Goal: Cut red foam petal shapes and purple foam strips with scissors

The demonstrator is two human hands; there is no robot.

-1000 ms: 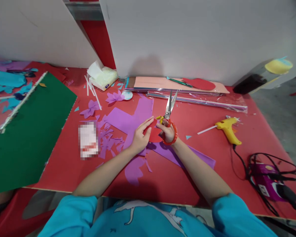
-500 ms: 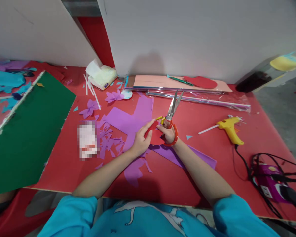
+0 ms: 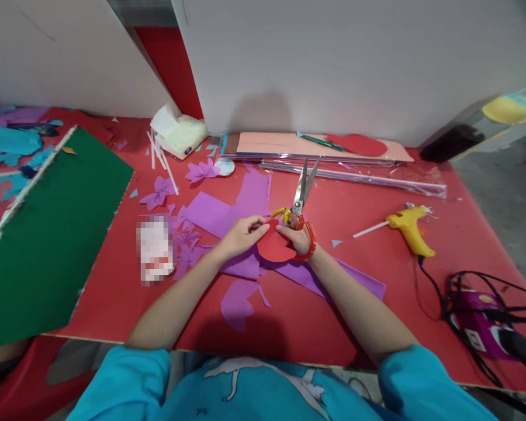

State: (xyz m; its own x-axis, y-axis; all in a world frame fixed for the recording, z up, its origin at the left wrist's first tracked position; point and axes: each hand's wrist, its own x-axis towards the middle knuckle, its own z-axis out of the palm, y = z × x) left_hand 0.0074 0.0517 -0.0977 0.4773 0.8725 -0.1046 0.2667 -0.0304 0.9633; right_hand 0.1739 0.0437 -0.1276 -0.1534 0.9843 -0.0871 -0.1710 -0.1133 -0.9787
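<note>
My right hand [image 3: 298, 234] grips orange-handled scissors [image 3: 301, 199], their blades slightly apart and pointing away from me. My left hand [image 3: 241, 233] pinches the left edge of a round red paper piece [image 3: 272, 248] held between both hands above the table. My right fingers also touch the red piece at its right side. Under the hands lies a purple paper sheet [image 3: 228, 213] with cut-out scraps.
A green board [image 3: 48, 234] lies at the left. A yellow glue gun [image 3: 409, 228] and a purple device with black cables [image 3: 482, 316] sit at the right. Purple paper flowers [image 3: 158, 192], white sticks, a tissue pack [image 3: 179, 134] and wrapped paper sheets [image 3: 315, 149] lie farther back.
My left hand slid from beside the red piece to its top left edge, and the red piece now shows flatter and rounder. The scissors swung back to point straight away.
</note>
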